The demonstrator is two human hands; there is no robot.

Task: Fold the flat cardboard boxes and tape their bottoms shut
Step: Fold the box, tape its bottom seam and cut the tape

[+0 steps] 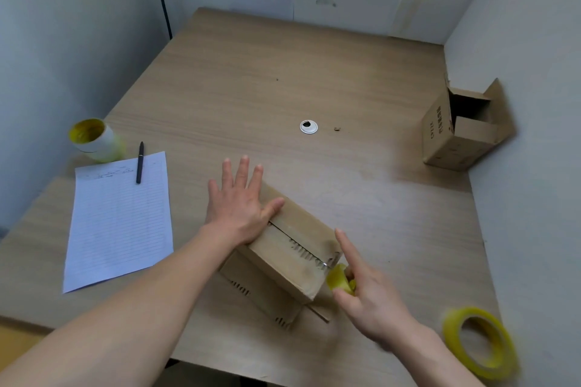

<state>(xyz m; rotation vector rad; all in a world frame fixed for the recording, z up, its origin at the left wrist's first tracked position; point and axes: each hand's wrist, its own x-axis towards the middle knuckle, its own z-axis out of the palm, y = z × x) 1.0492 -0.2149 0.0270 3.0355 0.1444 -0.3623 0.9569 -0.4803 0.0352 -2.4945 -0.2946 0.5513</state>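
Head: box (301, 229) under left hand (239, 207); right hand (367, 295) pinches tape (338, 276) beside.

The left forearm (141, 302) is coming in bare from 7 o'clock and reaching toward 1 o'clock. The left hand (242, 201) is lying flat, palm down, pressing on the far end of the box (298, 248), with its fingers straight, slightly spread and pointing to 12 o'clock, and its thumb stretching toward 3 o'clock. The right forearm (440, 358) is entering from 5 o'clock and angling toward 11 o'clock. The right hand (367, 295) is pinching a yellow tape piece (338, 278) between thumb and curled fingers at the box's near end, its index finger extending straight toward 11 o'clock.
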